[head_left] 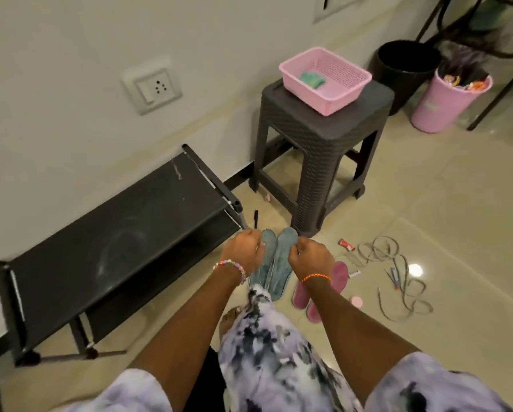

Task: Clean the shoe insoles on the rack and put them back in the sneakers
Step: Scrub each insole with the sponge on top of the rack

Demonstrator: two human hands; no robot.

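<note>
Grey-blue foam, a pair of it, hanging in front of the person. The left hand (245,251) has its fingers curled and pinches the left insole (264,260) near the toe end; the right hand (310,255) is curled the same way on the edge of the right insole (283,263). Both insoles dangle side by side, toes up, heels dropping toward the patterned knee, just off the corner of the black shoe rack (115,230).

They look thin, light and floppy, so my guess is a pinch at the toe lets them swing; a grip nearer the middle should steady them for wiping. Surfaces appear dull, fuzzy and worn, darker in patches.

Further out, pink slippers (323,289) lie on the tile under the right wrist, with loose grey shoelaces (398,281) beyond. On the dark stool (323,138) sits a pink basket (341,84) holding a green cloth (313,79). No sneakers in view.
</note>
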